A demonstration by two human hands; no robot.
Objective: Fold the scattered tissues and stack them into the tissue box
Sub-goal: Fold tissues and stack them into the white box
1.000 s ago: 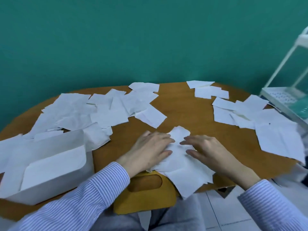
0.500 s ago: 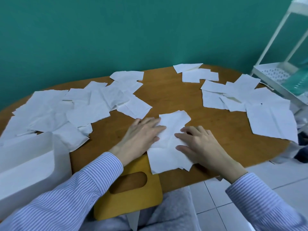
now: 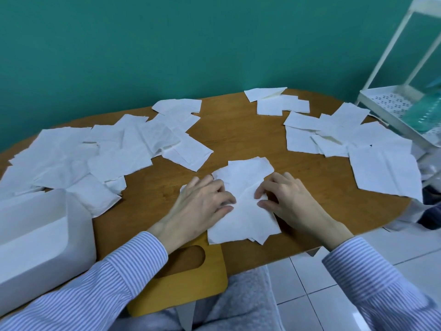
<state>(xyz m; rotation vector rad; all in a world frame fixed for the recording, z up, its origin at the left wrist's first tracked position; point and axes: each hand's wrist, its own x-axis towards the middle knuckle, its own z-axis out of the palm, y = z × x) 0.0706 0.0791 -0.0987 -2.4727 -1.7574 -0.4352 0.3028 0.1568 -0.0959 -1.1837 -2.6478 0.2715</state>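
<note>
Tissue (image 3: pixel 243 206) at six o'clock on the wooden table (image 3: pixel 241 130), near edge. Left hand (image 3: pixel 202 201) pressing it flat, fingers extended, gripping nothing — right hand (image 3: pixel 291 199) likewise, fingertips on the sheet. Tissue box (image 3: pixel 43 237) at eight o'clock, loose tissues (image 3: pixel 100 146) at ten and two.

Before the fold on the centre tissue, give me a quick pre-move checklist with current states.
1. Both hands on the centre tissue: ok; left hand and right hand touch it.
2. Tissue flat: not ok, creased in the middle.
3. Single sheet: cannot tell; extra edges show at the near corner.
4. Tissue fully on the table: ok, though its near edge lies by the table's rim.
5. Tissue box in reach: ok, beside the left sleeve.
</note>
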